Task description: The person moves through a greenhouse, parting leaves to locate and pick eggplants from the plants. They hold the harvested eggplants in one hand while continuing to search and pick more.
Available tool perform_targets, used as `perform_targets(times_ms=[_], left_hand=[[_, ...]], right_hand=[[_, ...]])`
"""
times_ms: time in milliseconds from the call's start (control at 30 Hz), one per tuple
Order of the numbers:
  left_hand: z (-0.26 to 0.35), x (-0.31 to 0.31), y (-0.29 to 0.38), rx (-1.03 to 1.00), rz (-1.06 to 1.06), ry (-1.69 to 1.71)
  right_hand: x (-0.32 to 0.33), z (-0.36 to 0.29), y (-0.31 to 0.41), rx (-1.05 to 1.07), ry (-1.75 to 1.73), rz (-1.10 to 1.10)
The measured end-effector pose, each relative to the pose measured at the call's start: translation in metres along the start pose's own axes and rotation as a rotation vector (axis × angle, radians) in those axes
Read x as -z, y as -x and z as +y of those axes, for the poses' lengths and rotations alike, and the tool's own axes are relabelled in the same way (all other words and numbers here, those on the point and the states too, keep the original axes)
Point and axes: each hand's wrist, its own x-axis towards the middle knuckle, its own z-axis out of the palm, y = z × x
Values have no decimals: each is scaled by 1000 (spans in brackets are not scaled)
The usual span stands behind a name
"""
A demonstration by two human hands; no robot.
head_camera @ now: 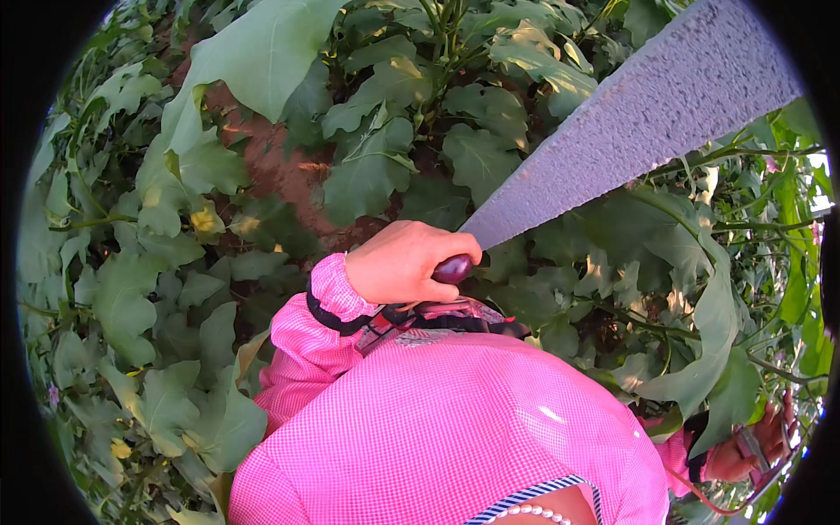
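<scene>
My left hand (pixel 410 266) is closed around a dark purple eggplant (pixel 453 269). Only its rounded, shiny end shows between thumb and forefinger; my fingers hide the rest. The hand is in front of my waist, over a patterned bag or cloth with dark trim (pixel 440 315). At the far right rim, my right hand (pixel 748 449) reaches out low among leaves, wrapped around a grey object (pixel 751 446) too distorted to name. A thin red cord or handle (pixel 705 502) curves below it. Both arms wear pink checked sleeves with black bands.
A rough grey concrete post (pixel 636 125) slants from the upper right down toward my left hand. Broad-leaved eggplant plants (pixel 374 157) surround me on all sides. Reddish-brown soil (pixel 282 177) shows between leaves ahead. A large leaf (pixel 262 59) hangs close at upper left.
</scene>
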Motion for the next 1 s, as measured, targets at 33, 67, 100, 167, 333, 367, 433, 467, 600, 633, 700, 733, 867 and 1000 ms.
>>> perform_targets(times_ms=[33,67,100,167,333,367,433,467,600,633,700,733,867,1000], left_hand=[[-2,7,3,30,-95,1],[-3,14,5,12,-139,-28],[-5,21,6,4,-200,-62],[-6,38,7,-82,-178,-11],[10,85,26,-250,-156,175],[16,93,28,-323,-160,193],[29,103,29,-432,-192,120],[35,106,27,-484,-247,138],[61,93,18,-672,-406,124],[66,85,15,-700,-439,132],[72,73,6,-788,-480,82],[75,65,2,-815,-515,79],[90,39,-9,-906,-480,-18],[111,41,-19,-858,-549,-72]], right_hand=[[0,-13,5,16,32,-30],[1,-25,10,33,63,-60],[2,-42,15,59,80,-131],[3,-74,28,5,63,-155],[-22,-130,64,-63,-162,-89],[-30,-129,71,-40,-197,-89],[-44,-127,85,-35,-267,-74],[-54,-124,102,-62,-376,0],[-90,-109,167,-248,-613,-51],[-98,-105,185,-254,-638,-48],[-104,-96,213,-305,-685,-40],[-105,-91,228,-347,-713,-30],[-104,-70,288,-644,-767,106],[-112,-45,329,-1084,-446,129]])
